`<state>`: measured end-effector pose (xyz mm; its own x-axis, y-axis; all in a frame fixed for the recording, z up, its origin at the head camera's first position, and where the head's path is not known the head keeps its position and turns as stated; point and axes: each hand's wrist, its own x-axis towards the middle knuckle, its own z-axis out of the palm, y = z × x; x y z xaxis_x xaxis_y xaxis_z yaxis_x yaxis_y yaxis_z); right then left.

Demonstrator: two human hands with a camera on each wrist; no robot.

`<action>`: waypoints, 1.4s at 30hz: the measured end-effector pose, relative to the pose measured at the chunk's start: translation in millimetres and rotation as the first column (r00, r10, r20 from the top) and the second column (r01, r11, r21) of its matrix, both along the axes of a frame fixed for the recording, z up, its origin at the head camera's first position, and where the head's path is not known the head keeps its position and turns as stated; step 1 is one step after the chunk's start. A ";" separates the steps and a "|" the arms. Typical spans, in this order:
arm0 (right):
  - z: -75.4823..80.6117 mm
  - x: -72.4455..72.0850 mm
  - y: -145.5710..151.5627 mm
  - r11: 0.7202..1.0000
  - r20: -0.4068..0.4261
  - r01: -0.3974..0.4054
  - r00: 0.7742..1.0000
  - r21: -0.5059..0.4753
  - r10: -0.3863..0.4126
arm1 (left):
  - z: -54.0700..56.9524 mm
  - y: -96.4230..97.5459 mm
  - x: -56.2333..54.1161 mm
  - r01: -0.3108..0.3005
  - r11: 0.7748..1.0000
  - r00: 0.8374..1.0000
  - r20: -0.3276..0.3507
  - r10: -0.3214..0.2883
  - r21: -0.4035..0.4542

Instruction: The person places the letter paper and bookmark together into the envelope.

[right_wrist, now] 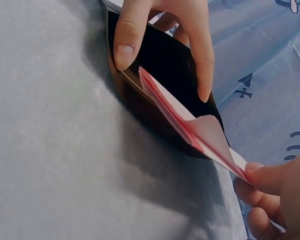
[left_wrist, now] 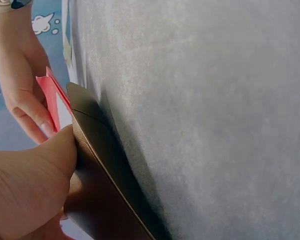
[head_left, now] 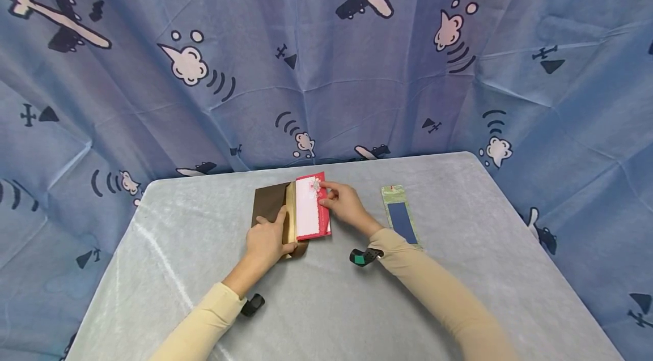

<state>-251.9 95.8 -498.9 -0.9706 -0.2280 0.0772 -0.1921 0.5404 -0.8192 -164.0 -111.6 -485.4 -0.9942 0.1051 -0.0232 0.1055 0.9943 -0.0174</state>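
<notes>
A brown paper envelope (head_left: 268,200) with a gold strip lies toward the back of the table, left of centre. My left hand (head_left: 262,241) rests on it, thumb at the near edge and a straight index finger across the gold strip. In the right wrist view, that hand's thumb and finger straddle the envelope's dark opening. A red and white greeting card (head_left: 307,213) with a flower decoration overlaps the envelope's right side. My right hand (head_left: 347,206) pinches the card's right edge between thumb and fingers; in the right wrist view the card's paper (right_wrist: 210,131) bends.
A slim green item with a navy panel (head_left: 400,219) lies to the right, beside the right forearm. The grey cloth-covered table (head_left: 316,310) ends at the back against a blue curtain (head_left: 326,55) with airplane prints. Both wrists carry black straps.
</notes>
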 end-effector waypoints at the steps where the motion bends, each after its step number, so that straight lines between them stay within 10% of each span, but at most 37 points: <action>1: 0.1 0.3 -0.9 1.000 -0.002 -0.001 1.000 0.002 0.001 | -0.1 -0.2 0.0 0.002 1.000 1.000 -0.002 -0.002 -0.002; 42: -14.7 3.4 -27.5 0.998 -0.081 -0.068 0.994 0.009 0.069 | -0.2 -1.8 0.2 0.012 0.999 1.000 -0.015 -0.012 0.032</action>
